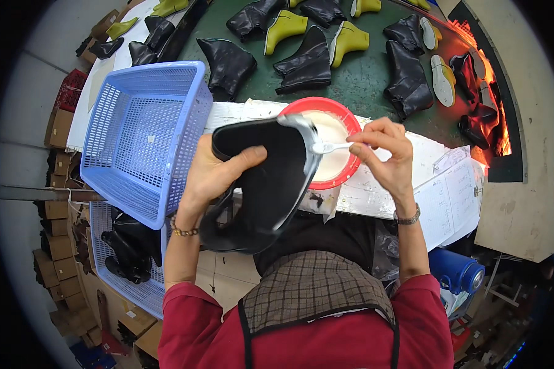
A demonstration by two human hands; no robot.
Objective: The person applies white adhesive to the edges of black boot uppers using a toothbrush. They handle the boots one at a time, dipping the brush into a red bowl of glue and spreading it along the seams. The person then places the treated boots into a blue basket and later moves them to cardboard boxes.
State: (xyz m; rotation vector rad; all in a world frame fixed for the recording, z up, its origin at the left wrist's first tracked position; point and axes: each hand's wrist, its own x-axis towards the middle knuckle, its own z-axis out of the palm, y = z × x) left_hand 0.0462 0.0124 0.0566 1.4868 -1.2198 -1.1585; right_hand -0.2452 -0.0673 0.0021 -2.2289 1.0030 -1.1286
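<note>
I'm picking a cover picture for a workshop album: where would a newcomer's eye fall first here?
First, the black boot near the centre, gripped by the left hand, with the right hand holding a small white tool at its whitened edge. Just beyond sits the red bowl of white liquid. Then the orange glow at upper right.

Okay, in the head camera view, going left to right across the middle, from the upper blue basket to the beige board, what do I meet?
Upper blue basket, left hand, black boot, slim white tool, right hand, papers, beige board.
</note>
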